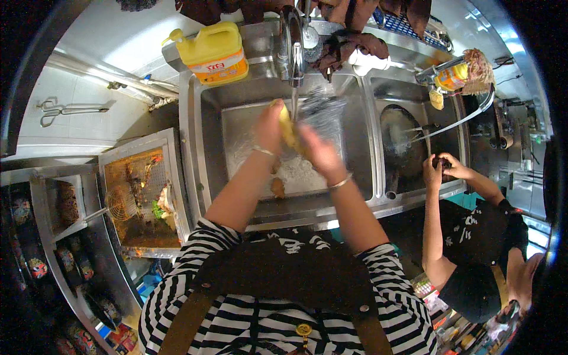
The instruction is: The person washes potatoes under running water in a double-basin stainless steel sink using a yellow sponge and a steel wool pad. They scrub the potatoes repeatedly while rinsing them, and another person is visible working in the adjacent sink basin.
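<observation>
My left hand (269, 126) grips the upper end of a long yellow object (288, 128) below the faucet (295, 49). My right hand (321, 153), blurred by motion, is on its lower end. The object is blurred too; I cannot tell whether it is a sponge, a cloth or a vegetable. A water stream (294, 100) falls right beside it. Both hands are above the left basin of a stainless steel sink (355, 177), where shallow water lies. A small brown piece (278, 188) rests near the basin's front. A silvery, streaked patch (322, 106) blurs behind my right hand.
A yellow detergent jug (217, 55) stands at the back left. In the right basin sits a dark wok (401, 137) under a running hose (470, 116); a co-worker's hands (437, 171) hold something dark there. A food-soiled tray (142, 230) with a wire skimmer (120, 203) is at left.
</observation>
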Available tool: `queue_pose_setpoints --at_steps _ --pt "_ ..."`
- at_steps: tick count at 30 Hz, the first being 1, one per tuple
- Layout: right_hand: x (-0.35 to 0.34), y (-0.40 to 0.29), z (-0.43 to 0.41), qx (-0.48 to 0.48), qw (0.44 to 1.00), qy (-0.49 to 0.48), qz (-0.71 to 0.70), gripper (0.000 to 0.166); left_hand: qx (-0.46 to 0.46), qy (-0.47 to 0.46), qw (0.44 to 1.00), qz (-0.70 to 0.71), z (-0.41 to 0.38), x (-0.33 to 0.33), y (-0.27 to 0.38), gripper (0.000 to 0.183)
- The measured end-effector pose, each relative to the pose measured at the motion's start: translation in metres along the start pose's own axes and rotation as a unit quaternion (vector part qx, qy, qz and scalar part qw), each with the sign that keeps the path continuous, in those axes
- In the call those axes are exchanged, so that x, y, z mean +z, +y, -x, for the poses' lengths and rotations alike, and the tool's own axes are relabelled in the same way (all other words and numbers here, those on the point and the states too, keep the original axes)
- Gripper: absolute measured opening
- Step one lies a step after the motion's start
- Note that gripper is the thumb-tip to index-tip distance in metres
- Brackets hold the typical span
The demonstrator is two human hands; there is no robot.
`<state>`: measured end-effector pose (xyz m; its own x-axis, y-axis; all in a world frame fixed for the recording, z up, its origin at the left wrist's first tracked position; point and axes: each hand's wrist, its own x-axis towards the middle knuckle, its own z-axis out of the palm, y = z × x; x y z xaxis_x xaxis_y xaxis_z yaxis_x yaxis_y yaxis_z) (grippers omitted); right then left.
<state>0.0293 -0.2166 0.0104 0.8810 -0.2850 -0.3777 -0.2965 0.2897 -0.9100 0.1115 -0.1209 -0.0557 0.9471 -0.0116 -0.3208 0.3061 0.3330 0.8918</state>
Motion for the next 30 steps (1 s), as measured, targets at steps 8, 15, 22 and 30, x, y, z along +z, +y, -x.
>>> queue_pose_setpoints --at_steps 8,15,22,30 --pt "0.017 0.021 -0.043 -0.004 0.99 0.128 0.063 0.027 0.165 0.086 0.975 -0.125 0.021 0.022 0.017 0.041" --pt "0.01 0.009 -0.01 -0.08 0.991 0.01 0.105 0.031 0.082 0.174 0.978 -0.078 0.001 0.021 0.028 0.041" --pt "0.02 -0.005 -0.034 0.026 0.988 0.123 0.094 0.026 0.104 0.144 0.979 -0.097 0.002 0.028 0.017 0.045" --pt "0.026 -0.023 0.0 -0.01 0.986 0.111 0.123 0.019 0.137 0.13 0.976 -0.105 0.001 0.027 0.007 0.04"
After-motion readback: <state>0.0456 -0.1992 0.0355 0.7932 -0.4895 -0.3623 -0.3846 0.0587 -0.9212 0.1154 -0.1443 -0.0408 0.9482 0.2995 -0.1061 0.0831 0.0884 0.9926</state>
